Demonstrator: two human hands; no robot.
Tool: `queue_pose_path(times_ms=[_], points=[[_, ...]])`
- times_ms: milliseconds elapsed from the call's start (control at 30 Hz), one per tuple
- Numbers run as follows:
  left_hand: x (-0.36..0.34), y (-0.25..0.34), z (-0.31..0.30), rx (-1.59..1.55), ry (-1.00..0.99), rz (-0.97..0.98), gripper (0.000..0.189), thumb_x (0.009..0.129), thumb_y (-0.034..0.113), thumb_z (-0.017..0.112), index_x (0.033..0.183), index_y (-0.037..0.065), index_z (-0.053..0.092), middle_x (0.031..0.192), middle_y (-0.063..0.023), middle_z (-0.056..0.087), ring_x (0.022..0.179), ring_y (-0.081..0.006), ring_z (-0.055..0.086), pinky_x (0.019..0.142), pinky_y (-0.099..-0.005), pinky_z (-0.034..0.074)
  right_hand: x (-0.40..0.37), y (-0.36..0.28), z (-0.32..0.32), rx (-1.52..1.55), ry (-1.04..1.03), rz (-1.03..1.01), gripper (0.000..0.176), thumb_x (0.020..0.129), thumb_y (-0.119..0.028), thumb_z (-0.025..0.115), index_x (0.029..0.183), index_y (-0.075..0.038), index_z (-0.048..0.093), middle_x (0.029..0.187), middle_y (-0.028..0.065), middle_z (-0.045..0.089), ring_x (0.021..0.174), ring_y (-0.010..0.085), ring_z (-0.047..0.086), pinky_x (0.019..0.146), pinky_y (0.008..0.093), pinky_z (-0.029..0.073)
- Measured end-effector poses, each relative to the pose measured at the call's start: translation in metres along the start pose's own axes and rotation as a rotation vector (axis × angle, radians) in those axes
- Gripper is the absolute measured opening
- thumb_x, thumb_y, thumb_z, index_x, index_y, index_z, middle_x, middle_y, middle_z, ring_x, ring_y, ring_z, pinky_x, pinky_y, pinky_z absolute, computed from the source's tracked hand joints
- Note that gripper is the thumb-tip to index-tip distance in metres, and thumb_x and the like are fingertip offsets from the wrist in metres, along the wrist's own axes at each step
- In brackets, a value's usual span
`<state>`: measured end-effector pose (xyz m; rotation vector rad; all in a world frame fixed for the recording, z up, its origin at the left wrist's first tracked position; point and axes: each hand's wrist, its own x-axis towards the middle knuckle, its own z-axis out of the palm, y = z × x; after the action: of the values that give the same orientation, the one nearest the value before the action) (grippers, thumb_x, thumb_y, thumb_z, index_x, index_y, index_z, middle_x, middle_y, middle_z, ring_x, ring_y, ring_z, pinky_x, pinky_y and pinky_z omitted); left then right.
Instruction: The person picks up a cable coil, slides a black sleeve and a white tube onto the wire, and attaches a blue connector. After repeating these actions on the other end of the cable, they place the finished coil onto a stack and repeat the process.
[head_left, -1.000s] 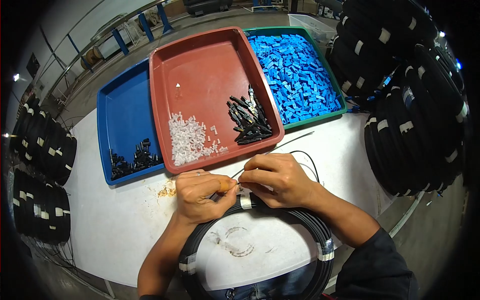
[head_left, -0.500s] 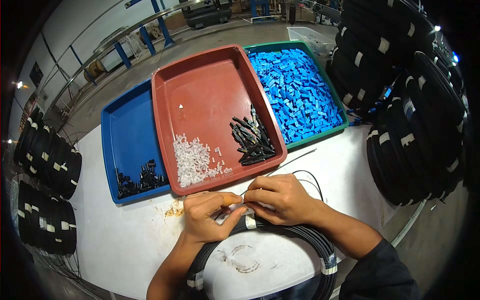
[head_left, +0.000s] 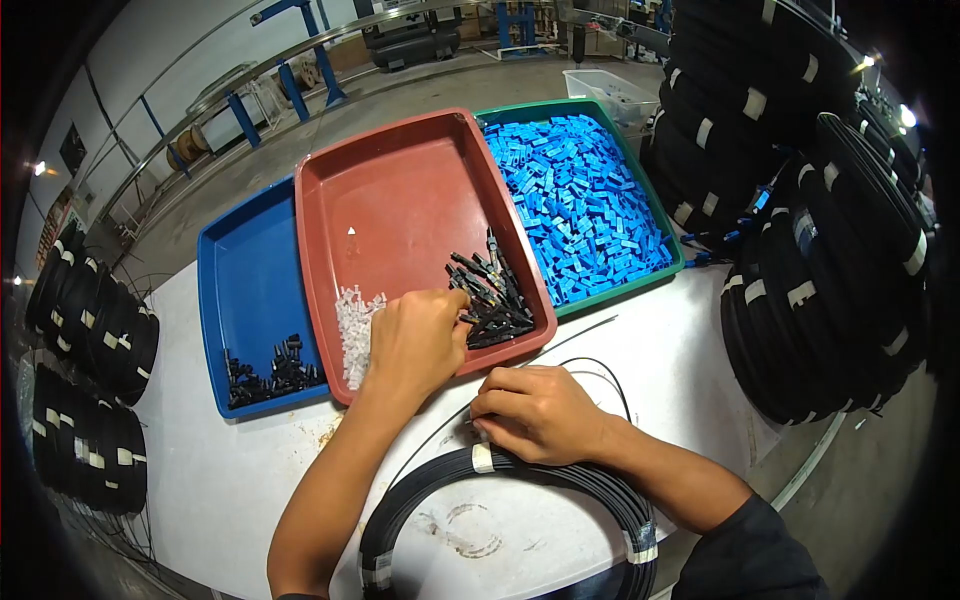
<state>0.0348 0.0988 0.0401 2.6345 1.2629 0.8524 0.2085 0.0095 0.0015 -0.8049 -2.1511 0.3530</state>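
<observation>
My left hand [head_left: 420,330] reaches into the red tray [head_left: 385,165], over the small white clear plastic pieces [head_left: 352,325]. Its curled fingertips meet the edge of a pile of slim black connectors [head_left: 495,295]; whatever lies between them is hidden. Below the tray, my right hand [head_left: 545,412] is closed in a pinch on a thin black cable [head_left: 622,385], which loops up behind the knuckles. That hand rests against the top of a black cable coil [head_left: 425,480] bound with white tape. Another cable end [head_left: 590,328] sticks out past the tray's near edge.
A blue tray [head_left: 255,255] with small black parts stands left, partly under the red one. The green tray [head_left: 625,285] at right is full of blue clips [head_left: 585,205]. Taped cable coils are stacked at left [head_left: 90,440] and right [head_left: 800,290] of the white table [head_left: 200,480].
My left hand has left my right hand and moved up into the red tray, by the black connectors. My right hand stays by the coil. The view has shifted slightly.
</observation>
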Motion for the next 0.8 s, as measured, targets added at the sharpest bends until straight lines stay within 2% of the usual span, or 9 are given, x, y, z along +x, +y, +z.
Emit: queue_pose_path(times_ms=[67,133,200,367,467,533,567,700,800], points=[[0.013,0.000,0.006,0.200,-0.070,-0.143,0.017,0.080,0.015,0.075,0.093,0.005,0.076,0.083,-0.0168,0.074,0.077,-0.0346,0.073,0.072,-0.0431,0.058,-0.001,0.001,0.000,-0.003,0.003,0.000,0.013,0.082,-0.010,0.074,0.094,-0.007,0.069,0.084,0.0078,0.062,0.072,0.0273,0.065,0.063,0.0382,0.053],[0.027,-0.005,0.005,0.193,-0.053,-0.213,0.021,0.078,0.017,0.077,0.093,0.003,0.076,0.082,-0.0196,0.074,0.076,-0.0360,0.073,0.071,-0.0441,0.058,-0.001,-0.001,-0.001,0.016,-0.038,0.035,0.011,0.086,-0.014,0.070,0.093,-0.006,0.067,0.086,0.0083,0.059,0.077,0.0285,0.064,0.068,0.0406,0.052],[0.036,-0.016,0.006,0.130,0.111,-0.295,0.023,0.079,0.021,0.079,0.092,0.001,0.076,0.081,-0.0205,0.074,0.077,-0.0368,0.073,0.072,-0.0452,0.058,-0.001,-0.002,-0.001,0.009,-0.045,0.033,0.011,0.086,-0.014,0.070,0.093,-0.006,0.066,0.086,0.0085,0.059,0.078,0.0285,0.064,0.069,0.0407,0.052],[0.053,-0.014,0.009,0.292,-0.108,-0.442,0.028,0.080,0.027,0.082,0.090,0.001,0.077,0.080,-0.0195,0.074,0.079,-0.0369,0.074,0.073,-0.0462,0.057,-0.001,-0.001,0.001,0.042,-0.046,0.058,0.011,0.087,-0.014,0.070,0.093,-0.006,0.066,0.086,0.0084,0.059,0.077,0.0286,0.063,0.068,0.0406,0.051],[0.054,-0.023,0.021,0.156,-0.076,-0.439,0.026,0.078,0.022,0.082,0.091,0.000,0.077,0.081,-0.0200,0.074,0.079,-0.0366,0.074,0.074,-0.0461,0.057,-0.001,-0.002,0.001,0.037,-0.035,0.054,0.011,0.086,-0.013,0.070,0.092,-0.005,0.066,0.086,0.0087,0.060,0.076,0.0291,0.063,0.068,0.0405,0.051],[0.059,-0.037,0.038,-0.012,0.014,-0.246,0.025,0.075,0.016,0.082,0.093,-0.001,0.077,0.082,-0.0197,0.074,0.079,-0.0364,0.074,0.076,-0.0457,0.057,0.001,-0.002,-0.001,0.030,-0.045,0.066,0.011,0.086,-0.013,0.070,0.092,-0.006,0.066,0.085,0.0088,0.060,0.074,0.0293,0.063,0.066,0.0401,0.051],[0.060,-0.038,0.043,-0.024,-0.003,-0.258,0.021,0.075,0.008,0.078,0.094,-0.002,0.077,0.081,-0.0194,0.074,0.078,-0.0328,0.074,0.077,-0.0416,0.058,0.001,0.000,-0.001,0.035,-0.034,0.050,0.010,0.086,-0.012,0.070,0.092,-0.006,0.066,0.085,0.0089,0.060,0.073,0.0293,0.063,0.066,0.0398,0.051],[0.063,-0.030,0.031,-0.119,-0.039,-0.263,0.018,0.077,0.003,0.074,0.094,-0.003,0.075,0.082,-0.0181,0.075,0.077,-0.0271,0.075,0.076,-0.0360,0.058,0.000,-0.001,0.001,0.056,-0.029,0.060,0.010,0.086,-0.012,0.071,0.092,-0.006,0.066,0.086,0.0090,0.060,0.073,0.0293,0.063,0.066,0.0397,0.051],[0.059,-0.029,0.024,-0.210,0.058,-0.143,0.017,0.080,0.000,0.070,0.096,-0.003,0.072,0.086,-0.0141,0.076,0.078,-0.0227,0.075,0.076,-0.0333,0.059,0.001,-0.001,0.000,0.046,-0.014,0.045,0.011,0.086,-0.012,0.071,0.092,-0.006,0.066,0.086,0.0091,0.060,0.073,0.0294,0.063,0.067,0.0399,0.051]])
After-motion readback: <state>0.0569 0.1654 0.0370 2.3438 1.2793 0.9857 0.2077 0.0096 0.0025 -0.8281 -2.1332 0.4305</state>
